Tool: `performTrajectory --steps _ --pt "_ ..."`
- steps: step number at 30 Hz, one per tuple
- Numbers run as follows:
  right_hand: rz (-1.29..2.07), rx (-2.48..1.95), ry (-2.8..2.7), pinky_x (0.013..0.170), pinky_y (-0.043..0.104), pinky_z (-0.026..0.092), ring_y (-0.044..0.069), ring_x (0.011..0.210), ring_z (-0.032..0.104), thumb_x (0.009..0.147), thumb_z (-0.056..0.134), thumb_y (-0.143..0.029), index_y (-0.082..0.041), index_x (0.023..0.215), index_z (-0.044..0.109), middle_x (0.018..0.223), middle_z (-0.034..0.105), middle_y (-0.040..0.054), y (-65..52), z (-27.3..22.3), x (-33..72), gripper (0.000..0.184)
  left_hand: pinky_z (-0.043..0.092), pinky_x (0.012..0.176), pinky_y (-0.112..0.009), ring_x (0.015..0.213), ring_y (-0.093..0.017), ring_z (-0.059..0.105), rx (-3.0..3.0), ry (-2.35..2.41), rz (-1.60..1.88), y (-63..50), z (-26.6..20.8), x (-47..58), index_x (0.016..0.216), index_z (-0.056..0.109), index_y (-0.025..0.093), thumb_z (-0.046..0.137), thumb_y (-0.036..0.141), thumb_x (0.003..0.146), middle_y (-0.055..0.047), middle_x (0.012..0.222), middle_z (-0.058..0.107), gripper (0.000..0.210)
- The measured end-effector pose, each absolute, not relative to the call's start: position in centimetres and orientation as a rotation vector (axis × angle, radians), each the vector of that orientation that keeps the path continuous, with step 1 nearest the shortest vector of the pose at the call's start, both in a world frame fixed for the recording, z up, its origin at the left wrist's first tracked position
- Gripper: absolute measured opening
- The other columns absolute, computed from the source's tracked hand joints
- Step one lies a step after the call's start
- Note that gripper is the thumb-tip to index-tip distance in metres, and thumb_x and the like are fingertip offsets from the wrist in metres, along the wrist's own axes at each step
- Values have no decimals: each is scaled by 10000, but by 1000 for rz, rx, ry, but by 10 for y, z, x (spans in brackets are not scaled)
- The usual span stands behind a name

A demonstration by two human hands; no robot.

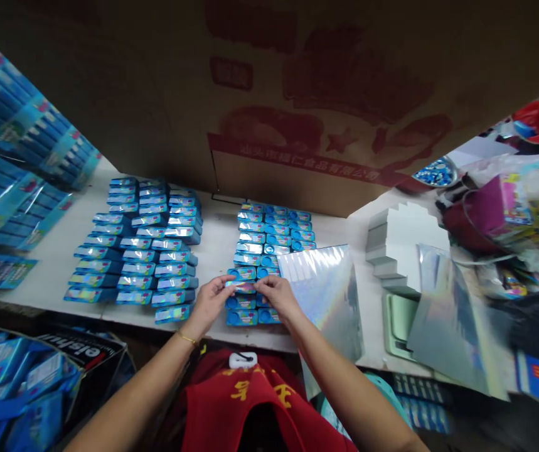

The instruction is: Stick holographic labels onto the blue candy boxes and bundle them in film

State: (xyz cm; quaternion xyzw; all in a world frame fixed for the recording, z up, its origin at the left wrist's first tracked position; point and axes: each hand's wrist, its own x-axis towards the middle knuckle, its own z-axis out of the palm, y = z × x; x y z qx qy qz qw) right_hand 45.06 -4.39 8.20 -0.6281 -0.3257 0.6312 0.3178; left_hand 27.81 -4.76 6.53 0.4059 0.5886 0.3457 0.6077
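- My left hand (211, 300) and right hand (278, 296) are pinching a shiny strip (243, 287) by its opposite short ends.
- It is lying between my fingertips, just over the rows of blue boxes (242, 318); whether it is touching one, I cannot tell.
- I am judging it light, thin and slick, probably bending easily, so its ends are seeming the safest hold.
- It is looking narrow and glossy, showing pinkish and blue tints.

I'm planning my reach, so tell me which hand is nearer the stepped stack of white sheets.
Right. The right hand is left of the white stack, with a reflective sheet between; the left hand is farther left, beyond the right one.
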Motion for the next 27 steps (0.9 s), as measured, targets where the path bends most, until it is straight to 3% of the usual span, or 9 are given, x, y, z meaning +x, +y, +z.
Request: performTrajectory --steps 10,16,19,23,27 --pt "1166 -1935 -1446 514 207 330 112 557 515 718 535 -338 -165 661 634 592 599 -8 -18 45 418 208 460 631 -269 622 -154 602 1209 1566 801 -23 34 253 963 549 155 542 330 721 7 607 614 299" --pt "919 -2081 -1773 582 230 350 147 657 577 779 495 -269 -184 714 634 683 651 24 -13 47 413 175 455 650 -275 613 -158 611 1369 1651 722 -21 22 257 999 554 173 499 315 761 -7 644 642 283" --pt "769 -2148 -1948 613 247 369 166 722 590 823 456 -278 -190 871 623 808 657 50 -18 51 411 195 457 646 -274 618 -158 618 1382 1682 675 -25 7 258 1013 563 174 491 306 770 -21 680 661 286" --pt "539 -2093 -2317 641 285 394 194 798 578 870 352 -220 -222 1197 466 1001 603 92 -30 56 412 346 455 646 -280 664 -169 619 1444 1742 596 -33 -4 253 998 583 170 498 277 761 -30 704 662 274" --pt "515 -1901 -2640 668 314 410 205 798 561 841 352 -149 -261 1277 393 984 581 94 -36 59 419 452 459 720 -308 755 -172 597 1570 1813 704 -30 10 256 950 603 162 443 275 800 -68 877 641 246"
